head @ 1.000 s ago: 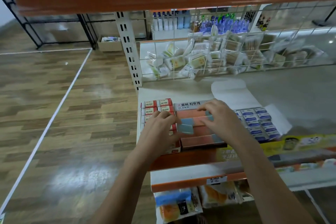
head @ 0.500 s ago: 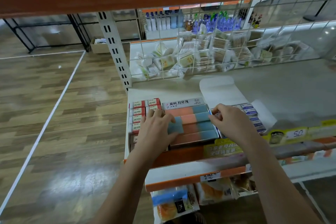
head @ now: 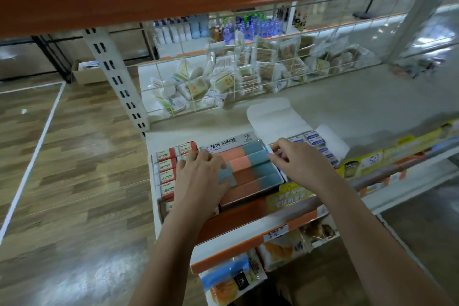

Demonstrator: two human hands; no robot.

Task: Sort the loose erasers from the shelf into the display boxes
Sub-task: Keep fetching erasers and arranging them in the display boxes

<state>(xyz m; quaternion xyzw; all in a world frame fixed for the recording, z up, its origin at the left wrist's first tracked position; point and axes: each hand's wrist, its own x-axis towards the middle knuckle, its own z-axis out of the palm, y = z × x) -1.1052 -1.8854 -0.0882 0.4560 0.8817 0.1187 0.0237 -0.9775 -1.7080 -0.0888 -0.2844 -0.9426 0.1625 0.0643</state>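
Left hand (head: 202, 176) flat, fingers relaxed on loose eraser (head: 226, 176), long axis toward shelf back; boxed erasers (head: 250, 169) lie crosswise. Right hand (head: 299, 164) pinches box edge.

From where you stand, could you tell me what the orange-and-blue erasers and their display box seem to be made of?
The orange-and-blue erasers look like matte rubber: flat two-tone colour, no glare. Their display box looks like printed cardboard, with a thin folded flap carrying lettering; I can't tell its coating.

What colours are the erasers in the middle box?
Salmon-orange and teal-blue erasers, clearest in the head view.
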